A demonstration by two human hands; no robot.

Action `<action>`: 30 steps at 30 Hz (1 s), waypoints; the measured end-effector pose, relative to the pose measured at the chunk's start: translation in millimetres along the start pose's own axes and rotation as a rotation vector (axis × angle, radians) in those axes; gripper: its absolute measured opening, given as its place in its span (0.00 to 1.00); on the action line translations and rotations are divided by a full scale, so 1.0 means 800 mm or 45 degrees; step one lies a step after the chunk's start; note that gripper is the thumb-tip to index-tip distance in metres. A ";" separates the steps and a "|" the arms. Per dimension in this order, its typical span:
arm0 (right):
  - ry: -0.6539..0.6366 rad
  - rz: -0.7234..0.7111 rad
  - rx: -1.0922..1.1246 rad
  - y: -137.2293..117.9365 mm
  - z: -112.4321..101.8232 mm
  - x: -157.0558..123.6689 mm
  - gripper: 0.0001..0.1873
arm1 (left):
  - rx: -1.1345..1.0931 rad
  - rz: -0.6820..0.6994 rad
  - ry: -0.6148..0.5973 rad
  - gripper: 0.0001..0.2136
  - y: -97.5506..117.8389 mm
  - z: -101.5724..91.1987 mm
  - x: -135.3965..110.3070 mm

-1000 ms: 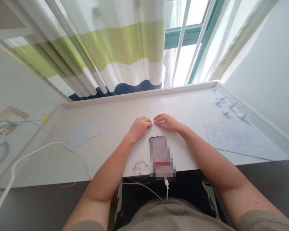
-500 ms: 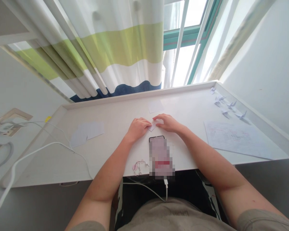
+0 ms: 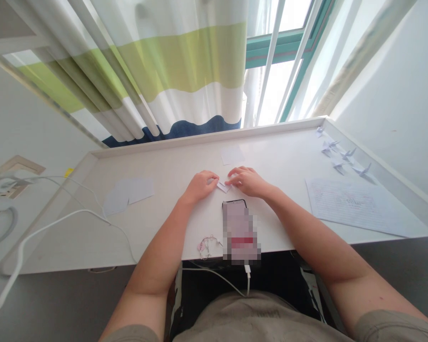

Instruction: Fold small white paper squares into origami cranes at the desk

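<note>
The small folded paper (image 3: 223, 188) lies on the white desk (image 3: 167, 213), between the two hands and just beyond the phone (image 3: 239, 230). Its far part and its side edges are partly hidden by the fingers, so its complete shape is hard to make out. The phone screen is covered by coarse squares and cannot be read, and the writing on the lined sheet (image 3: 353, 206) at right is too small. Both sleeves are cut off by the lower border.

The visible corner of the folded paper points toward the person, in the direction of the phone. Its long axis I cannot tell, because the ends are covered.

The left hand (image 3: 201, 185) has its bent fingertips at the left edge of this paper; the right hand (image 3: 247, 182) has half-curled fingers at its right edge. Whether either one pinches it or only presses it, I cannot tell
</note>
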State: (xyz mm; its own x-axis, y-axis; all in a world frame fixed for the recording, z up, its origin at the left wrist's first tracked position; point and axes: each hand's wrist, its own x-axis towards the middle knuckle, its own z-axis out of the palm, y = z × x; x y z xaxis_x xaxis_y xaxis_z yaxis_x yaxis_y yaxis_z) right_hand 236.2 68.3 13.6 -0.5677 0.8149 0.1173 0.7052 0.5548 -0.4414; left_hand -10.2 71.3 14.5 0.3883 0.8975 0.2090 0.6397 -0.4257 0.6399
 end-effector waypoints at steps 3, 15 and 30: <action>-0.016 0.008 0.004 0.000 -0.001 0.000 0.21 | 0.057 -0.126 0.057 0.11 -0.001 -0.003 0.002; 0.073 0.033 0.124 0.008 0.003 0.003 0.18 | 0.033 -0.129 -0.023 0.04 0.016 0.021 0.006; 0.424 0.001 0.791 -0.016 -0.006 0.003 0.16 | -0.480 -0.068 0.229 0.12 0.029 0.018 0.001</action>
State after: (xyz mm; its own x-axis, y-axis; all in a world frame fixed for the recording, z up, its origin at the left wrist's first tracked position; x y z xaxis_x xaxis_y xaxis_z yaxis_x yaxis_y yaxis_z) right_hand 228.1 63.8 23.7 -0.3370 0.8783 0.3391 0.2763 0.4366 -0.8561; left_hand 14.9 60.6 19.2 0.2177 0.9372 0.2724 0.3557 -0.3361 0.8721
